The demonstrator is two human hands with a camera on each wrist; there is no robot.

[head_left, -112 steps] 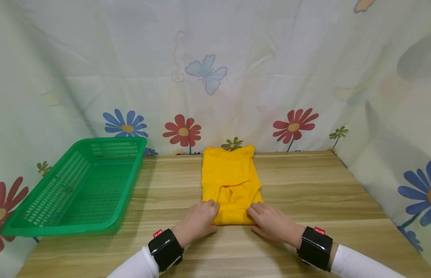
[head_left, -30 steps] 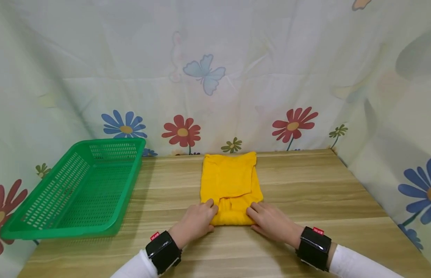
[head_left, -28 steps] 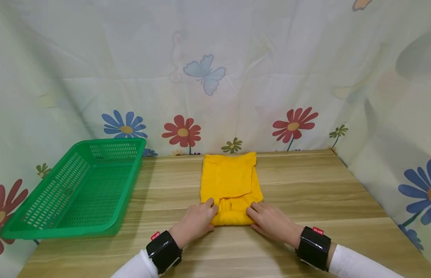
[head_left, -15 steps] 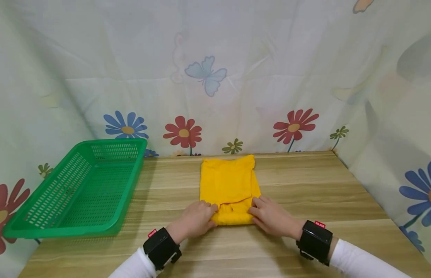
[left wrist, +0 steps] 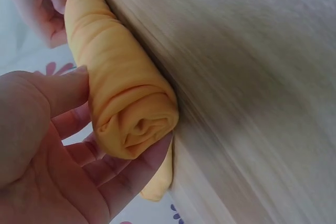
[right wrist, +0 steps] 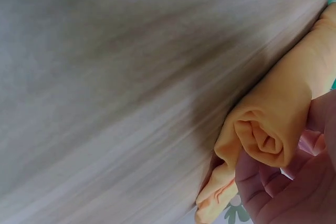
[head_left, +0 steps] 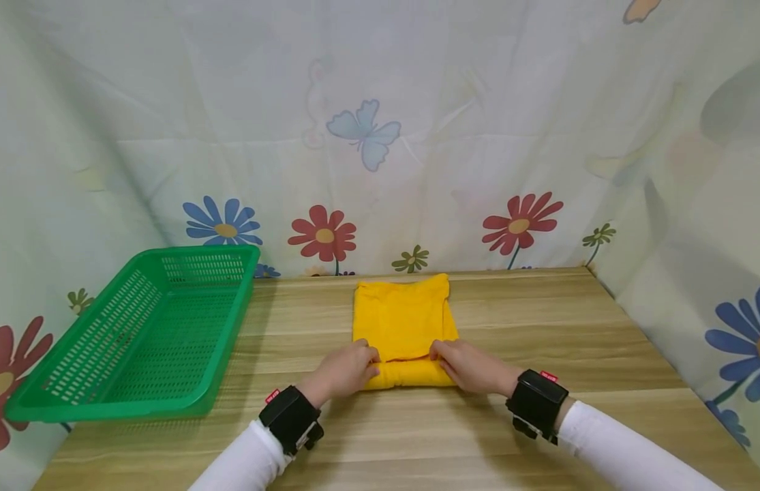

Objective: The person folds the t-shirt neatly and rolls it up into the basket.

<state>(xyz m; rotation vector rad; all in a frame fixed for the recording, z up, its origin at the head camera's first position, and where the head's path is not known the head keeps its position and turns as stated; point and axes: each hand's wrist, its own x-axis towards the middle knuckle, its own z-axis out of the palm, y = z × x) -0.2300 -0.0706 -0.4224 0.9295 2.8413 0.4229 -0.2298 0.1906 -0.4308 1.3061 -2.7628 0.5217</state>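
A yellow folded garment (head_left: 404, 317) lies on the table, its near edge rolled into a thick tube (head_left: 410, 374). My left hand (head_left: 345, 368) grips the tube's left end; in the left wrist view the thumb presses the roll (left wrist: 115, 61) from one side, with fingers curled round the other beside its spiral end. At the right end my right hand (head_left: 474, 365) holds on, fingers bent round the roll (right wrist: 278, 103) in the right wrist view. The far part of the garment stays flat. Both wrists wear black straps below white sleeves.
A green plastic basket (head_left: 223, 361) with perforated sides stands at the left of the wooden table (head_left: 539, 320). Behind the table hangs a pale curtain (head_left: 429, 184) printed with flowers and a butterfly, which also covers the sides.
Both hands have rolled the garment's near edge forward over itself. The roll is thicker, the flat part shorter, and the gap near the inner flap is now covered.
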